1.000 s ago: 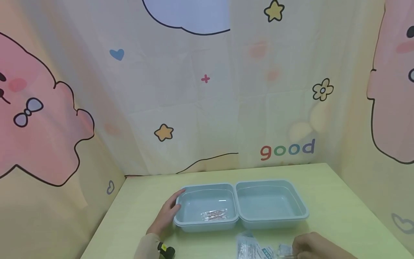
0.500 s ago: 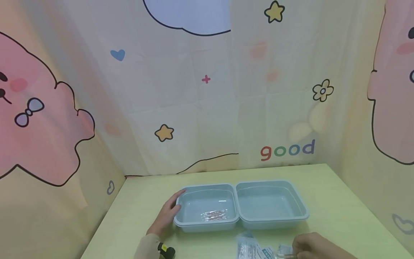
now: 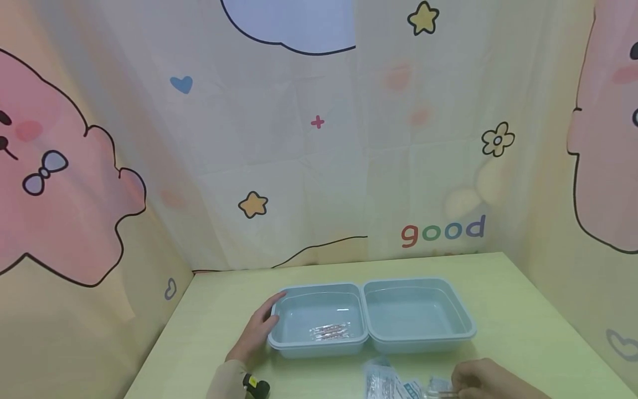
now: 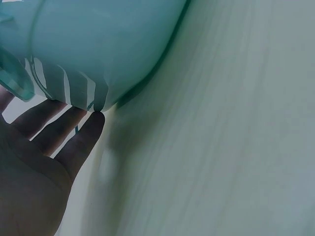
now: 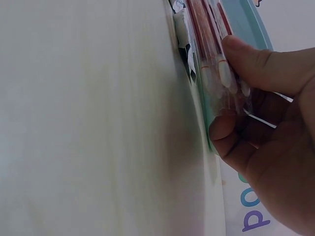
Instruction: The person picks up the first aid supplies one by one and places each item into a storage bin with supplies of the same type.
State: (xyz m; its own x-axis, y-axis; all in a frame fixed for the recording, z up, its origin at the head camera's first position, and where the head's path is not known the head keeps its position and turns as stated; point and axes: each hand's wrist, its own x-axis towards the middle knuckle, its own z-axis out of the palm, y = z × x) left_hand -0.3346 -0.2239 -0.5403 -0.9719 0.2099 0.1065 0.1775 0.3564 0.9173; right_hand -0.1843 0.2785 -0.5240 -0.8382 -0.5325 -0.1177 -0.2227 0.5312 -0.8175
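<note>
My left hand (image 3: 253,332) is at the left side of the left light-blue plastic bin (image 3: 319,348). In the left wrist view, its nearly straight fingers (image 4: 81,140) touch the bin's outer wall. Between thumb and curled fingers, my right hand (image 5: 275,123) pinches a clear packet of cotton swabs (image 5: 214,59) with reddish-brown sticks and white tips. In the head view, this right hand (image 3: 485,379) is low at the front right, the packet's end poking out leftward. Similar swab packets (image 3: 330,331) lie inside the left bin.
A second light-blue bin (image 3: 421,344) stands against the first on its right. In front of the bins lie clear printed packages (image 3: 382,382) and a small crinkled wrapper (image 3: 440,384), partly cut off below. A patterned curtain (image 3: 299,155) rises behind the table (image 3: 224,293).
The swab packet's end shows slightly more clearly beside my right hand, which has barely shifted. My left hand and both bins stay in place.
</note>
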